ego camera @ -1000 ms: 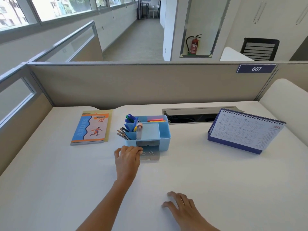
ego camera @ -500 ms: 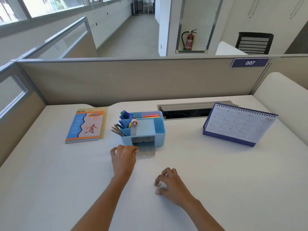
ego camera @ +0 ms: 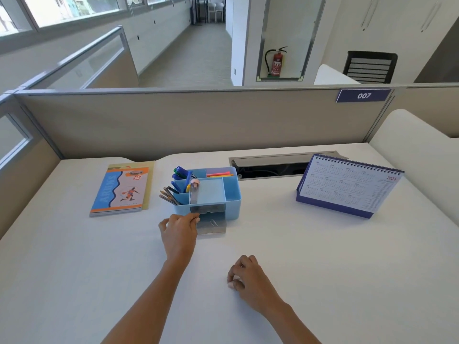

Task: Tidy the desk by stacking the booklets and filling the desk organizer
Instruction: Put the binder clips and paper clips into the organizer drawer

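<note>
- The left hand (ego camera: pixel 178 232) gripped the left edge of the clear drawer (ego camera: pixel 213 225), which stood pulled out from the front of the blue desk organizer (ego camera: pixel 231 202) onto the worktop (ego camera: pixel 323 256).
- This hand had kept the same place at the drawer over the preceding second.
- The right hand (ego camera: pixel 248 276), flat on the worktop a second before, had curled its fingers inward and lay clenched, fingertips down, well short of the organizer.
- A pale patch showed at its fingertips. Whether this was a small item pinched there or only a nail could not be told.
- Judgement: the curling suggested a pick-up from the worktop, meant for the open drawer. If so, the next move would call for carrying it forward to the drawer while the left hand held the drawer steady.
- Markers (ego camera: pixel 180 171) and pencils (ego camera: pixel 169 196) already stood in the organizer's left compartments.
- The booklets (ego camera: pixel 119 192) lay stacked just left of the organizer, so that part of the task appeared done.
- A desk calendar (ego camera: pixel 347 187) stood well apart to the right.
</note>
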`<state>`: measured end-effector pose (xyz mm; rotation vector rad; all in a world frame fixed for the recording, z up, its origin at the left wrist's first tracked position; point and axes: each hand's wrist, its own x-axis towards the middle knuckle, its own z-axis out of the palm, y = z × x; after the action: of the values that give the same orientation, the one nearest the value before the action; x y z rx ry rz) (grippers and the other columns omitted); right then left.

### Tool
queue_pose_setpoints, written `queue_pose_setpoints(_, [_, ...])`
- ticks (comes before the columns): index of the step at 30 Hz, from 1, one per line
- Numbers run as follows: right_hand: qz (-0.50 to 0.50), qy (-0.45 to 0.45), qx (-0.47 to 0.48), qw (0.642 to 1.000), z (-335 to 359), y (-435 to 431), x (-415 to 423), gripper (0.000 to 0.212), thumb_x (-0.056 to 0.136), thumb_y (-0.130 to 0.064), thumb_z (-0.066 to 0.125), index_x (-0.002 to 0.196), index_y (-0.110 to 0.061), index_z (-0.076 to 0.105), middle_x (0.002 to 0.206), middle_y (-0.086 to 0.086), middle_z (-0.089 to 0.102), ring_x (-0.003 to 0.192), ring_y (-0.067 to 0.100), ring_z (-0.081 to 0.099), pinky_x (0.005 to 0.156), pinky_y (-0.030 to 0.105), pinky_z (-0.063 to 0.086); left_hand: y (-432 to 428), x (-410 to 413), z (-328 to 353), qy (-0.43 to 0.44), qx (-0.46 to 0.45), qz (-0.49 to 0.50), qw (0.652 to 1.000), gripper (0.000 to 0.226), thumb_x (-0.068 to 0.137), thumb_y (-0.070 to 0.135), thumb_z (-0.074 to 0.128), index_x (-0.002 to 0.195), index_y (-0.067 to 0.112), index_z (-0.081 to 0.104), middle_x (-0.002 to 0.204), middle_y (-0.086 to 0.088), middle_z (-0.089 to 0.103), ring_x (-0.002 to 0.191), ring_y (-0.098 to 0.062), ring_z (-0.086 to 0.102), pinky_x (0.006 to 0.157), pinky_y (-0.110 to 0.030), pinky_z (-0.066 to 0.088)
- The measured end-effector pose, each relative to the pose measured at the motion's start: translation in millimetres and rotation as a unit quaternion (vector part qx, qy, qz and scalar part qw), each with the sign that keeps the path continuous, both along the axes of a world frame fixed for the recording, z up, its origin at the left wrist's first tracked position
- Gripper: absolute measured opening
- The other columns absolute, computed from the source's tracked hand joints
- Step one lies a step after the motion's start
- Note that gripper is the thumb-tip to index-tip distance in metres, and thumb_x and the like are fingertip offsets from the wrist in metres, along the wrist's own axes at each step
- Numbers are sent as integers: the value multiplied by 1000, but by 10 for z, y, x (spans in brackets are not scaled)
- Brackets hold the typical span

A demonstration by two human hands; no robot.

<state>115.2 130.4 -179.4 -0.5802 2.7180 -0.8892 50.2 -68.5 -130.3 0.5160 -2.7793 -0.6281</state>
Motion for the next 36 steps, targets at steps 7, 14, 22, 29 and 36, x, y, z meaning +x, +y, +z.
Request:
queue_pose_setpoints(7, [-79, 18, 76, 994, 28, 55, -14, 14, 89, -21, 54, 101, -15, 60, 105, -3, 54, 100, 16, 49, 73, 24, 39, -9, 180, -83, 61, 14, -28, 998, 20, 90, 18, 61, 108, 21, 72, 103, -9, 71, 100, -25, 58, 99, -41, 38])
queue_pose_setpoints(14, [-128, -13, 67, 990, 130, 20, -227, 22, 82, -2, 46, 87, -16, 61, 93, 0, 62, 89, 20, 56, 72, 30, 48, 296, 550, -375, 139, -23, -205, 969, 23, 90, 34, 50, 100, 28, 69, 91, 15, 68, 88, -11, 58, 80, -27, 38])
queue_pose_setpoints(22, [-85, -66, 27, 994, 186, -1, -352, 21, 84, -8, 50, 91, -25, 39, 81, -6, 58, 81, 18, 57, 70, 30, 47, 559, 638, -537, -34, -21, -254, 966, 21, 90, 28, 57, 107, 32, 67, 102, 15, 66, 98, -11, 58, 85, -26, 36])
queue_pose_setpoints(29, [-104, -78, -77, 988, 174, 21, -363, 23, 82, -2, 47, 92, -22, 43, 73, -12, 56, 73, 13, 55, 68, 25, 44, 566, 513, -464, -46, 42, -233, 970, 23, 90, 20, 49, 100, 33, 66, 96, 13, 69, 96, -9, 56, 86, -23, 28])
queue_pose_setpoints(36, [-162, -76, -133, 975, 114, 51, -434, 22, 75, 6, 50, 79, -15, 57, 79, -1, 66, 75, 16, 60, 70, 25, 48, 382, 414, -312, 12, 80, -145, 986, 10, 89, 25, 59, 90, 31, 67, 85, 16, 66, 80, -7, 57, 83, -28, 32])
